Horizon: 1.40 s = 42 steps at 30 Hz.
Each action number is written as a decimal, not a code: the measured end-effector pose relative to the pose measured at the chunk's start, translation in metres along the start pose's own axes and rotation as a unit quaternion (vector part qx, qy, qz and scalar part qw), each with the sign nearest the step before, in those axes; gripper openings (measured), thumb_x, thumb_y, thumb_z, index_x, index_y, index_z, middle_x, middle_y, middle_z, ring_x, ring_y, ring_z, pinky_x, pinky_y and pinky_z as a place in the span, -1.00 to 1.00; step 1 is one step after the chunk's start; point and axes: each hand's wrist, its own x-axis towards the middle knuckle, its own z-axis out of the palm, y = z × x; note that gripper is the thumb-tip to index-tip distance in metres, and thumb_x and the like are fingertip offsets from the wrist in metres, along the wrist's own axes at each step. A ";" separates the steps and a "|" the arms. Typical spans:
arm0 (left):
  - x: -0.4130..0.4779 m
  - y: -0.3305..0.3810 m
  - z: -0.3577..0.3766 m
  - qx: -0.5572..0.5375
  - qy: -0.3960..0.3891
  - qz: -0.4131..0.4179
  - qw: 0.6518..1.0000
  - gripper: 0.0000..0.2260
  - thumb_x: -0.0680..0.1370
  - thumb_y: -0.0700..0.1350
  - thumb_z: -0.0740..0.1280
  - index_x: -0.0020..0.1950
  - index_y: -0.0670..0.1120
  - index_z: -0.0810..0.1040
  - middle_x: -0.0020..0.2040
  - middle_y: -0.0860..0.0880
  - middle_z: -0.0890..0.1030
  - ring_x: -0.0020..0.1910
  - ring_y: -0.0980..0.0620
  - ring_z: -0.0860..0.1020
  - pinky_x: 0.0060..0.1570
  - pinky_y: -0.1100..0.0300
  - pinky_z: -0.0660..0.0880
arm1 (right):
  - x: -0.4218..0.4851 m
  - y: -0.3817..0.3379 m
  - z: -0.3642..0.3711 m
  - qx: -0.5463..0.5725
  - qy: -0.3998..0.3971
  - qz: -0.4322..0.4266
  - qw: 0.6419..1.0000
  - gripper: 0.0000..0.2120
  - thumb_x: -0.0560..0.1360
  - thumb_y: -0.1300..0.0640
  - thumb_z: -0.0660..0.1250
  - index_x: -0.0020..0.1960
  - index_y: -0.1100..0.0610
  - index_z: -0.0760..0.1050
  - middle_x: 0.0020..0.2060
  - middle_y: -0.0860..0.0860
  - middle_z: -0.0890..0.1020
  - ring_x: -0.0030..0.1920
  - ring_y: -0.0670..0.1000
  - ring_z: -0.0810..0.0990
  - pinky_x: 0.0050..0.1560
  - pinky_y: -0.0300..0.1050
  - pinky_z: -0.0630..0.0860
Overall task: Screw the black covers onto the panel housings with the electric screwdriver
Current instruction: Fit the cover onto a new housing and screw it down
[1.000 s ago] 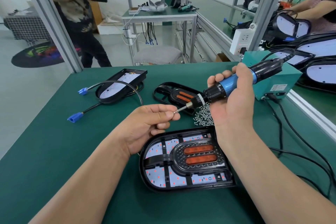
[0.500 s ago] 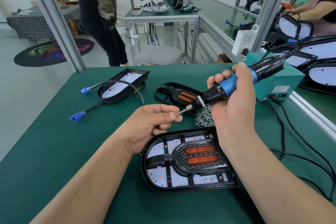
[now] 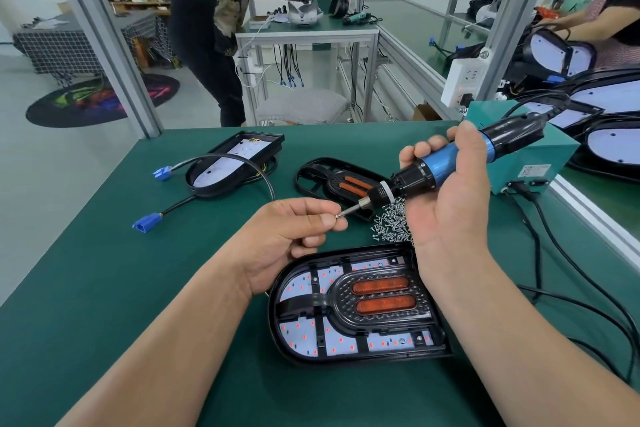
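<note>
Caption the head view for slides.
Left hand holds a screw to the electric screwdriver in right hand, near panel housing.

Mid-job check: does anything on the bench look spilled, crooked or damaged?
Only the screws: they lie in a loose heap on the green mat right beside the spare black cover, with strays at the edges, in no tray. The fitted cover in the near housing looks seated squarely; no damage shows.

Electric screwdriver: blue-and-black, corded, tilted bit-down-left, gripped in right hand. Near panel housing: rounded black shell, white LED board, black cover with two orange lenses seated in it. Second cover: loose behind. Second housing: far left, uncovered.
</note>
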 end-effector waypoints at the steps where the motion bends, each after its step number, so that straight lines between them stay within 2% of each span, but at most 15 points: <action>1: 0.000 0.000 0.000 0.002 0.000 0.001 1.000 -0.83 0.45 -0.30 0.47 0.02 -0.19 0.71 -0.04 -0.23 0.72 -0.41 0.13 0.39 -0.48 0.39 0.31 | 0.000 0.000 0.000 -0.001 -0.002 0.000 1.000 -0.78 0.66 0.09 0.40 0.18 0.16 0.41 -0.24 0.03 0.55 -0.27 0.01 0.57 -0.02 0.00 0.63; 10: 0.001 -0.001 -0.001 0.014 0.004 0.006 1.000 -0.86 0.43 -0.29 0.50 -0.04 -0.14 0.76 -0.01 -0.26 0.73 -0.42 0.14 0.39 -0.47 0.38 0.30 | 0.000 0.001 -0.001 -0.013 0.006 -0.006 1.000 -0.76 0.66 0.10 0.41 0.19 0.17 0.41 -0.24 0.03 0.56 -0.26 0.01 0.58 -0.02 0.02 0.63; 15: 0.001 -0.002 -0.002 0.029 0.017 0.022 0.999 -0.86 0.42 -0.29 0.51 -0.08 -0.11 0.78 0.00 -0.28 0.74 -0.44 0.15 0.38 -0.47 0.38 0.31 | -0.001 0.001 0.000 -0.037 -0.013 -0.020 0.999 -0.83 0.68 0.08 0.39 0.11 0.15 0.45 -0.22 0.03 0.55 -0.24 0.01 0.58 0.04 0.02 0.62; 20: 0.002 -0.002 -0.005 0.063 0.030 0.031 0.997 -0.85 0.45 -0.33 0.55 -0.07 -0.10 0.78 0.03 -0.30 0.74 -0.45 0.15 0.38 -0.47 0.38 0.30 | -0.001 0.003 -0.001 -0.059 -0.015 -0.024 0.998 -0.78 0.68 0.01 0.41 0.09 0.14 0.46 -0.22 0.02 0.56 -0.22 0.02 0.58 0.05 0.03 0.63; 27: 0.002 -0.001 -0.008 0.084 0.015 0.043 0.995 -0.86 0.44 -0.27 0.52 -0.02 -0.12 0.74 0.01 -0.30 0.73 -0.45 0.13 0.33 -0.49 0.36 0.26 | 0.000 0.003 -0.007 -0.040 -0.006 0.010 0.999 -0.71 0.65 0.03 0.43 0.23 0.17 0.44 -0.18 0.05 0.58 -0.19 0.04 0.61 0.07 0.06 0.64; 32: 0.000 -0.001 -0.009 0.117 -0.011 0.043 0.992 -0.84 0.50 -0.23 0.48 0.07 -0.12 0.69 0.00 -0.25 0.74 -0.42 0.13 0.36 -0.48 0.39 0.28 | -0.003 -0.004 -0.005 -0.026 -0.074 0.013 0.997 -0.77 0.68 0.06 0.37 0.26 0.14 0.43 -0.16 0.06 0.56 -0.13 0.05 0.58 0.18 0.05 0.58; 36: 0.001 -0.001 -0.010 0.126 -0.014 0.047 0.991 -0.81 0.50 -0.22 0.49 0.11 -0.12 0.66 0.00 -0.24 0.74 -0.42 0.13 0.38 -0.47 0.39 0.30 | -0.007 -0.006 -0.002 -0.034 -0.117 0.009 0.993 -0.79 0.70 0.03 0.32 0.28 0.08 0.47 -0.15 0.03 0.57 -0.09 0.04 0.57 0.17 0.02 0.54; 42: 0.003 -0.003 -0.011 0.108 -0.003 0.066 0.992 -0.87 0.50 -0.20 0.51 0.03 -0.07 0.73 0.00 -0.25 0.73 -0.43 0.12 0.35 -0.46 0.36 0.30 | -0.005 -0.005 -0.002 -0.019 -0.085 0.009 0.996 -0.77 0.70 0.04 0.32 0.28 0.11 0.41 -0.15 0.02 0.54 -0.11 0.02 0.54 0.14 0.01 0.49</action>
